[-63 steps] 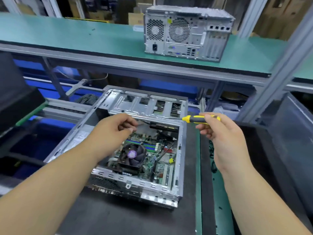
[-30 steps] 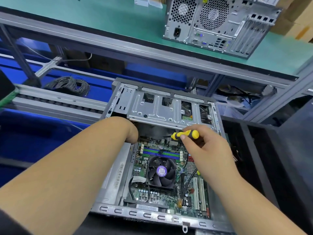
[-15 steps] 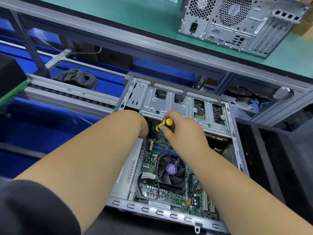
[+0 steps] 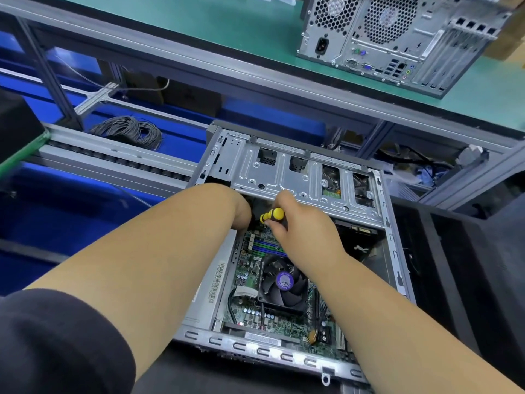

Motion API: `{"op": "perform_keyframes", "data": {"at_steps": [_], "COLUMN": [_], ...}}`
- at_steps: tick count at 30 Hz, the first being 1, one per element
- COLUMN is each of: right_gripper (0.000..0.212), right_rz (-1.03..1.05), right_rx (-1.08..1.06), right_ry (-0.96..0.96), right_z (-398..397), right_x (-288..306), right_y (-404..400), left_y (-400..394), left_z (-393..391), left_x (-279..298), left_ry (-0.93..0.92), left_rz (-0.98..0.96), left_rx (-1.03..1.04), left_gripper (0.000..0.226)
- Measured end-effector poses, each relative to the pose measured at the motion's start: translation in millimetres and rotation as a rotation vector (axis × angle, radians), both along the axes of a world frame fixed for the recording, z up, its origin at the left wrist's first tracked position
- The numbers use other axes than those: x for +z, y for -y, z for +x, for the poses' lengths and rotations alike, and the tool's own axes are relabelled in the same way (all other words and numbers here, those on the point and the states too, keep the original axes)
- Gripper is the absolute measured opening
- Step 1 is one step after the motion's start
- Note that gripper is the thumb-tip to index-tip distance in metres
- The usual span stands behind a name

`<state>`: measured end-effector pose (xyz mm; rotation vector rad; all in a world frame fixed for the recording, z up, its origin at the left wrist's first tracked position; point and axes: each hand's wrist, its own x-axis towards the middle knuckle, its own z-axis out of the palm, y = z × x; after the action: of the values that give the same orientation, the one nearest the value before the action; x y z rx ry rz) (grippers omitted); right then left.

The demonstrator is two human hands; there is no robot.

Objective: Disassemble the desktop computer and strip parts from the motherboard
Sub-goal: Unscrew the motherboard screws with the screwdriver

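Because the open computer case (image 4: 380,251) lay on its side in the lower middle of the frame, on the dark desk (image 4: 454,280), its long axis ran from the bottom edge up toward the drive cage (image 4: 298,177), which pointed to the upper centre of the picture. Inside it the motherboard (image 4: 250,280) lay flat with its face up, the cooler fan (image 4: 284,282) near its middle and the memory slots across its upper end. The case looked like sheet steel, stiff and fairly heavy, with sharp stamped edges, so it would best be held by the outer rails rather than the cut-outs. The board seemed thin, rigid and fragile; I judged it should be lifted by its bare edges once unscrewed, not by the fan or the small upright parts. The right hand (image 4: 301,223) was curled round the yellow and black handle of a screwdriver (image 4: 272,216), whose shaft pointed away to the upper left and vanished under the cage lip. The left hand (image 4: 241,214) reached into the same shadow beneath the cage; its fingers were hidden, so I cannot tell whether its grip was wide, narrow or on something. A second computer tower (image 4: 397,41) stood upright on the green shelf (image 4: 199,29) at upper right, its rear ports facing the viewer. A coil of grey cable (image 4: 127,132) lay at the left.
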<state>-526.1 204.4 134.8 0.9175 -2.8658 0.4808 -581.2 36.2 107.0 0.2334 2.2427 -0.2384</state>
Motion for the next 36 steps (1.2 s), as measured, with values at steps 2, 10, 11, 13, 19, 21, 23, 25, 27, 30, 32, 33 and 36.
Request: {"op": "perform_keyframes", "data": {"at_steps": [2, 10, 11, 13, 19, 21, 23, 25, 27, 30, 32, 33, 36], "right_gripper": [0.028, 0.026, 0.026, 0.026, 0.025, 0.023, 0.018, 0.018, 0.026, 0.03, 0.03, 0.028, 0.023], "right_rz": [0.009, 0.007, 0.004, -0.002, 0.001, 0.011, 0.026, 0.033, 0.008, -0.039, -0.043, -0.04, -0.015], "right_rx": [0.005, 0.041, 0.044, 0.051, 0.074, 0.078, 0.073, 0.068, 0.094, 0.14, 0.145, 0.143, 0.154], "right_ry": [-0.001, -0.062, -0.069, -0.086, -0.116, -0.134, -0.167, -0.176, -0.137, -0.084, -0.083, -0.095, -0.145], "right_z": [-0.6, -1.7, -1.6, -1.7, -0.8, 0.0, 0.2, -0.8, -2.0, -2.7, -3.9, -4.5, -3.5], "right_x": [-1.6, -5.2, -5.6, -6.2, -5.7, -5.0, -3.7, -2.5, -1.4, 0.4, 1.0, 1.0, 0.4], "right_y": [0.8, 2.1, 2.1, 2.2, 3.1, 4.1, 5.4, 6.3, 6.9, 8.3, 8.6, 8.6, 10.1], "left_y": [-0.8, -3.8, -3.3, -3.3, -3.3, -3.5, -4.8, -7.1, -6.8, -3.8, -2.3, -1.8, -2.2], "left_z": [0.1, 4.3, 4.4, 4.3, 4.4, 4.7, 6.1, 8.1, 8.7, 7.2, 6.7, 6.4, 5.5], "left_x": [0.7, 3.5, 4.3, 4.2, 6.8, 8.6, 9.7, 10.6, 10.5, 9.8, 9.7, 9.1, 7.6], "left_ry": [-0.002, -0.017, -0.016, -0.011, 0.011, 0.013, 0.012, 0.011, 0.015, -0.002, -0.02, -0.012, 0.03], "left_rz": [0.014, 0.049, 0.059, 0.072, 0.06, 0.067, 0.083, 0.095, 0.107, 0.129, 0.131, 0.137, 0.155], "left_rx": [0.013, 0.062, 0.075, 0.097, 0.089, 0.089, 0.092, 0.108, 0.119, 0.109, 0.095, 0.108, 0.141], "left_gripper": [0.01, 0.037, 0.037, 0.035, 0.022, 0.016, 0.026, 0.032, 0.032, 0.025, 0.025, 0.029, 0.03]}}
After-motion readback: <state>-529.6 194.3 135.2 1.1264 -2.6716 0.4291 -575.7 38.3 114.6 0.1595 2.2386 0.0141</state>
